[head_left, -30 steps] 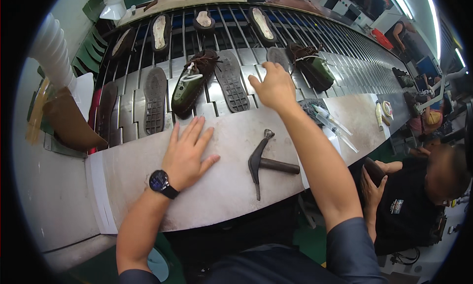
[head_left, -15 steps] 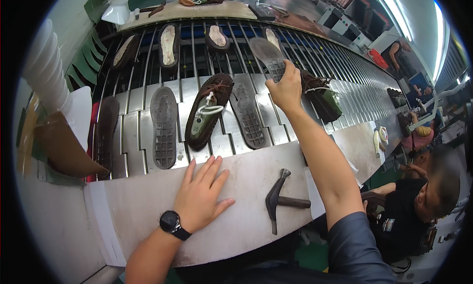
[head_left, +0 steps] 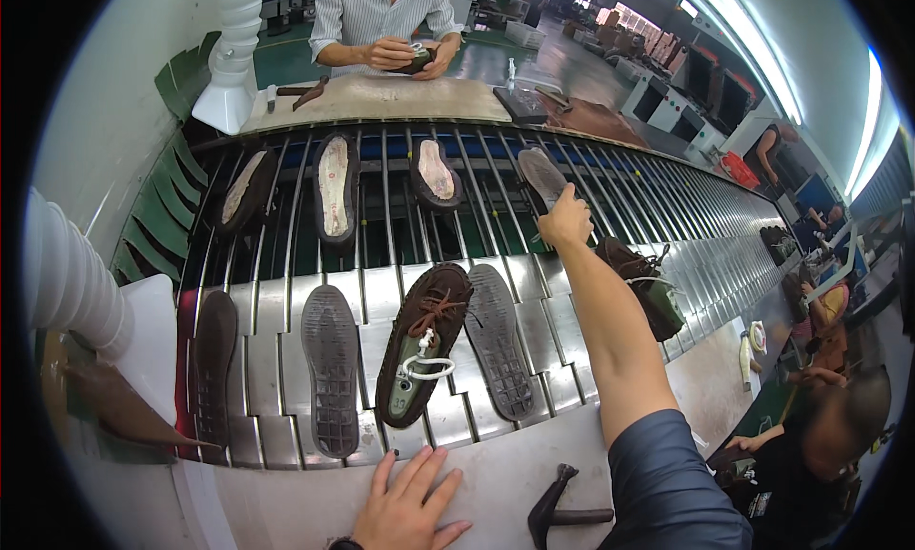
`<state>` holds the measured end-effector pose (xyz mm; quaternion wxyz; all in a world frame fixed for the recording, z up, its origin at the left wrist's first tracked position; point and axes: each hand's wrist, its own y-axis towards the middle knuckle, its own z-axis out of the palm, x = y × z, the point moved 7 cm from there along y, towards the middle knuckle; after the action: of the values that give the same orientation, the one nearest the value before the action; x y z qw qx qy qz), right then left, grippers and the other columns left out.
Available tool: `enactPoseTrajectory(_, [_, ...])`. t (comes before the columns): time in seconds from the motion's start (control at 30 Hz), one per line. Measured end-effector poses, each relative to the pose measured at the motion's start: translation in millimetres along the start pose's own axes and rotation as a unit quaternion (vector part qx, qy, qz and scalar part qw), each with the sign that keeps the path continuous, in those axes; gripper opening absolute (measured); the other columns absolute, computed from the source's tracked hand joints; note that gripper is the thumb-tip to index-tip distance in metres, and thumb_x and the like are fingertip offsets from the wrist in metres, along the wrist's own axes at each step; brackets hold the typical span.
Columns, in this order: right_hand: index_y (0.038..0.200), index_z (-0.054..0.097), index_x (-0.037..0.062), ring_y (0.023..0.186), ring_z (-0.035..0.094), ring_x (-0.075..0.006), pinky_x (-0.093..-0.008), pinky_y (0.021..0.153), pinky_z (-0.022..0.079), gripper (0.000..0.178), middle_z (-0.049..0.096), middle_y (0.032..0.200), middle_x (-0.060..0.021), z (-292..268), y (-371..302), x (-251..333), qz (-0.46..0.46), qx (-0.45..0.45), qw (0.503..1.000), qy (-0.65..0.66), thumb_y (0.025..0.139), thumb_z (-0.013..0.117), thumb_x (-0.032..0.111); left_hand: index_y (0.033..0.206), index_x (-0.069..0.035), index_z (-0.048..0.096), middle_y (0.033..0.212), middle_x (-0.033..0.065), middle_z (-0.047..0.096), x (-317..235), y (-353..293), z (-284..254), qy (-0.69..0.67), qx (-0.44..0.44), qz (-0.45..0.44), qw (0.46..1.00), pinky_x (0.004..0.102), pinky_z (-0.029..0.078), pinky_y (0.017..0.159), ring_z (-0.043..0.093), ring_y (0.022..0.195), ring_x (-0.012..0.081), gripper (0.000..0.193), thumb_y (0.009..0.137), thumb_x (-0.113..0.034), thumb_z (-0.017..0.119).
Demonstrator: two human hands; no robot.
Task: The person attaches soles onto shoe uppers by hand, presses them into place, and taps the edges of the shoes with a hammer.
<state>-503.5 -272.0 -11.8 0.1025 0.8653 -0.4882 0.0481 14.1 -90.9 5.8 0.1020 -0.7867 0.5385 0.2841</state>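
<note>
My right hand point(head_left: 566, 218) is stretched far out over the conveyor, its fingers closed on the near end of a grey shoe sole point(head_left: 541, 172). My left hand point(head_left: 408, 504) lies flat on the pale work table, fingers spread, holding nothing. Just beyond it on the metal slats is a brown moccasin-style shoe point(head_left: 444, 307) with a green last inside and a white cord loop. Dark treaded soles lie beside it: one sole point(head_left: 330, 369) to its left, another sole point(head_left: 502, 345) to its right. A second lasted shoe point(head_left: 646, 288) rests under my right forearm.
A hammer point(head_left: 550, 505) lies on the table near my right arm. Several upturned shoe parts, including a long one point(head_left: 334, 183), sit on the far rollers. White ducts point(head_left: 229, 59) stand at the left. Across the conveyor a person point(head_left: 386, 26) handles a shoe; another sits at right.
The view has tilted up, showing more of the person opposite. My right hand still holds the sole, now lower over the far rollers. My left hand stays flat on the table.
</note>
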Motion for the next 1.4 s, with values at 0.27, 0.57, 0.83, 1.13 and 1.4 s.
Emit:
enactPoseTrajectory(0.27, [0.167, 0.032, -0.0021, 0.135, 0.062, -0.0456, -0.0515, 0.116, 0.049, 0.107, 0.061, 0.145, -0.0313, -106, -154, 46, -0.124, -0.077, 0.930, 0.337, 0.084, 0.091, 0.029, 0.151, 0.001, 0.058, 0.159, 0.0231, 0.055, 19, -7, -5, -0.122, -0.083, -0.025, 0.989, 0.0579, 0.032, 0.128, 0.051, 0.150, 0.0400, 0.080, 0.090, -0.042, 0.086])
enactPoseTrajectory(0.57, [0.162, 0.044, -0.0052, 0.128, 0.066, -0.0223, -0.0370, 0.112, 0.050, 0.067, 0.072, 0.138, -0.0156, -89, -527, 14, -0.127, 0.416, 0.677, 0.593, 0.111, 0.069, 0.030, 0.153, 0.003, 0.051, 0.141, 0.0122, 0.066, 72, -50, -43, -0.622, -0.204, -0.125, 0.746, 0.0395, 0.048, 0.116, 0.064, 0.128, 0.0217, 0.082, 0.100, -0.052, 0.081])
enactPoseTrajectory(0.83, [0.128, 0.072, -0.0051, 0.109, 0.074, -0.0180, -0.0351, 0.098, 0.059, 0.028, 0.077, 0.120, -0.0104, -73, -536, -69, -0.065, 0.328, 0.622, 0.708, 0.113, 0.063, 0.016, 0.155, 0.000, 0.045, 0.139, 0.0089, 0.063, 1, -82, -78, -0.488, -0.251, -0.019, 0.835, 0.0371, 0.049, 0.114, 0.062, 0.127, 0.0201, 0.088, 0.080, -0.016, 0.087])
enactPoseTrajectory(1.13, [0.133, 0.063, -0.0063, 0.112, 0.077, -0.0287, -0.0418, 0.102, 0.062, 0.030, 0.076, 0.125, -0.0184, -73, -538, -78, -0.118, 0.301, 0.655, 0.683, 0.104, 0.061, -0.003, 0.165, 0.002, 0.035, 0.142, 0.0203, 0.063, -118, -133, -137, -0.102, -0.438, 0.049, 0.892, 0.0392, 0.054, 0.105, 0.067, 0.120, 0.0261, 0.099, 0.079, -0.008, 0.083])
enactPoseTrajectory(1.4, [0.141, 0.058, -0.0057, 0.116, 0.076, -0.0262, -0.0423, 0.103, 0.059, 0.036, 0.074, 0.128, -0.0165, -237, -606, -63, -0.189, 0.435, 0.575, 0.666, 0.105, 0.057, 0.000, 0.158, 0.006, 0.044, 0.150, 0.0240, 0.063, -86, -149, -153, -0.265, -0.457, 0.019, 0.849, 0.0404, 0.048, 0.118, 0.064, 0.135, 0.0276, 0.070, 0.091, 0.004, 0.064])
